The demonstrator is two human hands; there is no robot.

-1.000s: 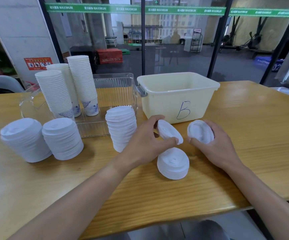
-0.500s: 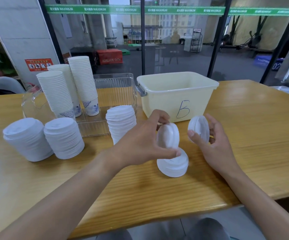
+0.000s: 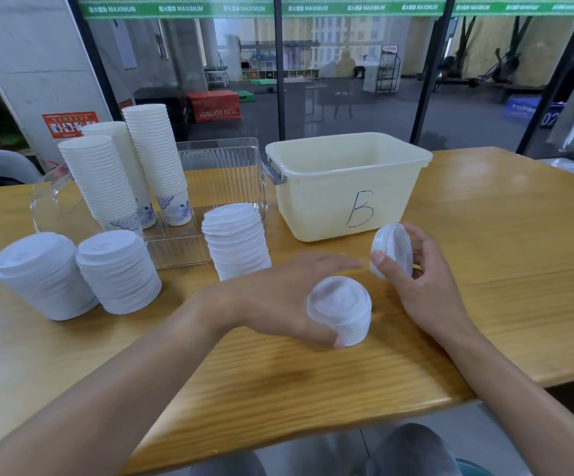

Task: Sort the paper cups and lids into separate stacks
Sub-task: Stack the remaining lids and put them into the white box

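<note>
Half a second back the left hand (image 3: pixel 289 300) pinched a lid upright above the short lid stack (image 3: pixel 340 312); now that lid lies on top, and the hand lies opened, fingers straight, thumb at the stack's near base, nothing gripped. Meanwhile the right hand (image 3: pixel 419 273) grips one loose lid (image 3: pixel 392 250), tilted on edge between thumb and fingers, just right of the short stack and in front of the cream bin (image 3: pixel 344 187) marked B.

Sorting looks nearly finished. Three tall cup stacks (image 3: pixel 130 173) stand in the clear tray (image 3: pixel 223 166) at back left. Two lid stacks (image 3: pixel 72 273) sit at far left on the worktop (image 3: pixel 484 255), another lid column (image 3: pixel 235 240) stands just in front of the tray. No loose cups show. What remains, as far as I can judge, is the single lid in the right hand; whether the bin holds more is hidden.
</note>
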